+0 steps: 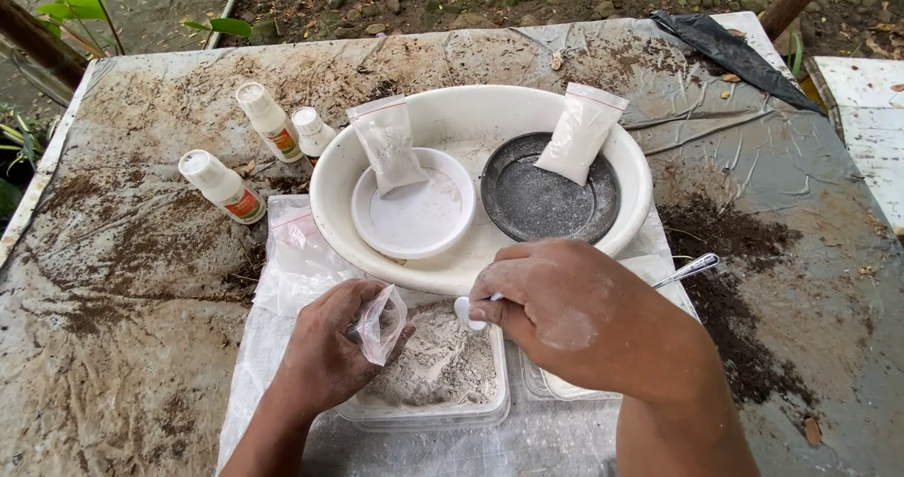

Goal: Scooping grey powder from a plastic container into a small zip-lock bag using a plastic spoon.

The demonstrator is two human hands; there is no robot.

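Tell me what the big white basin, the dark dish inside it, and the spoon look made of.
Basin: probably plastic, smooth, matte white with a thick rolled rim. Dark dish: grey, dull and powder-dusted; metal or plastic, hard to tell. Spoon: handle looks like shiny reflective metal.
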